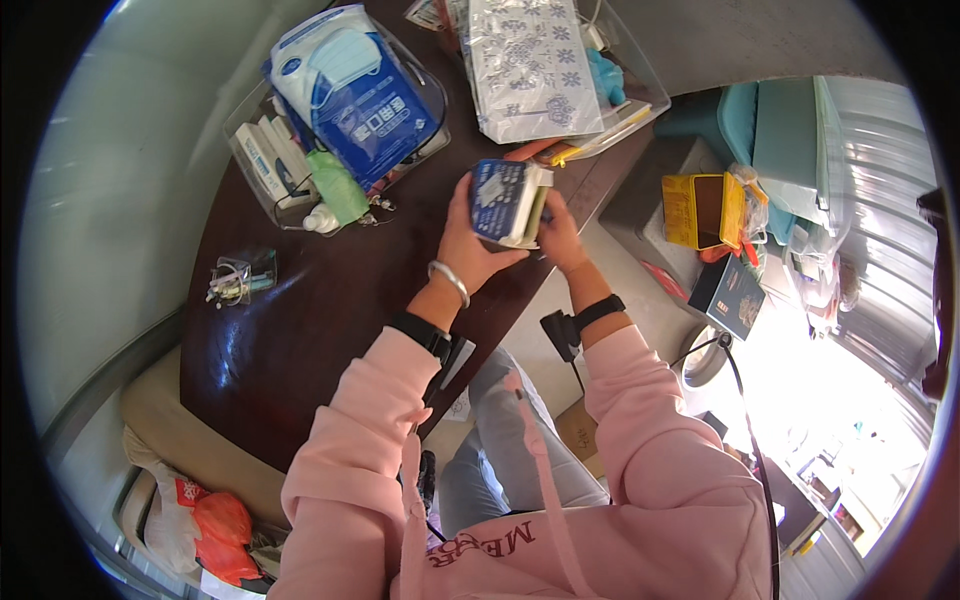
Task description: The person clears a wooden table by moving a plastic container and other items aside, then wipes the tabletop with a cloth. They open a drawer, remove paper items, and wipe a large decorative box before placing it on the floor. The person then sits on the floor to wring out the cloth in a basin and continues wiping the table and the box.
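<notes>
A blue and white cardboard box (501, 201) is held up over the right edge of the dark wooden table (337, 315). My left hand (463, 247) grips its left side and underside, the thumb pointing right beneath it. My right hand (561, 234) is at the right side of the box, by an end that looks open and shows something pale green inside. The fingers of this hand are partly hidden, and a small dark thing shows beside them. A silver bangle (450, 283) and a black strap are on my left wrist; another black strap is on the right.
A clear bin (247, 180) at the upper left holds a blue face-mask pack (360, 105) and small boxes. Another clear bin (660, 90) holds a patterned packet (532, 67). A small clear holder (259, 271) with pens stands on the table. A yellow box (679, 214) lies to the right.
</notes>
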Action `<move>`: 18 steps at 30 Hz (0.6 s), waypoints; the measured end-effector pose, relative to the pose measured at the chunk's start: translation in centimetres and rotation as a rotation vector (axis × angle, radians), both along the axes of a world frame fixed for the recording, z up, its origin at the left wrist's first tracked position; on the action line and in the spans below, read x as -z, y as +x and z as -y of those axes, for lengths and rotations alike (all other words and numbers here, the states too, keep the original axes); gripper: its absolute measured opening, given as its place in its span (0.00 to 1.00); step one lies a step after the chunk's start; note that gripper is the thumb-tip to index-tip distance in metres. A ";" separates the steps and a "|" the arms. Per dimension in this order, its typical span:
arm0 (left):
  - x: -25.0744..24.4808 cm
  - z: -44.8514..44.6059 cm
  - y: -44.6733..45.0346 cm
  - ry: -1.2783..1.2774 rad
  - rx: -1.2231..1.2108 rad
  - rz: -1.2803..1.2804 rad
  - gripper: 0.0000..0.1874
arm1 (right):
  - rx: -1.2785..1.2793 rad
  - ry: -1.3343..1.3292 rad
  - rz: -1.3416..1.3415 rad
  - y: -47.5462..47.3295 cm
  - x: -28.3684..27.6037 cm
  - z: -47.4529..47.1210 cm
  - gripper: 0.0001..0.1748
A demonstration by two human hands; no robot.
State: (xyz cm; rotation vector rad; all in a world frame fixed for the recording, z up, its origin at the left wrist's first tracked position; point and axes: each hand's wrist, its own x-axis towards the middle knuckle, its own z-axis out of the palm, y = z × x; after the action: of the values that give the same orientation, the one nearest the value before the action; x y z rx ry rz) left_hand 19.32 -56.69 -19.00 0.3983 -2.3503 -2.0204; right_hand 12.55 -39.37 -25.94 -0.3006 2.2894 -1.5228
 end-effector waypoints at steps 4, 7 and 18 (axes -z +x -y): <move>1.4 -0.8 3.1 0.124 -0.234 -0.063 0.55 | -0.277 0.065 -0.051 2.7 -1.8 0.4 0.42; 1.9 -0.7 5.3 -0.077 -0.370 -0.129 0.57 | -0.429 -0.009 0.068 5.0 -3.0 1.3 0.45; 1.8 3.3 8.5 -0.377 -0.324 -0.017 0.43 | -0.032 0.167 -0.426 1.1 -3.9 2.5 0.37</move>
State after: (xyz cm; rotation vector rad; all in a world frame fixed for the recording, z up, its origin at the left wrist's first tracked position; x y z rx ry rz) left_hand 27.86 -59.97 -20.84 0.6846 -2.3932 -1.4031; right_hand 13.64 -41.87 -22.00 -0.6652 2.6997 -1.3400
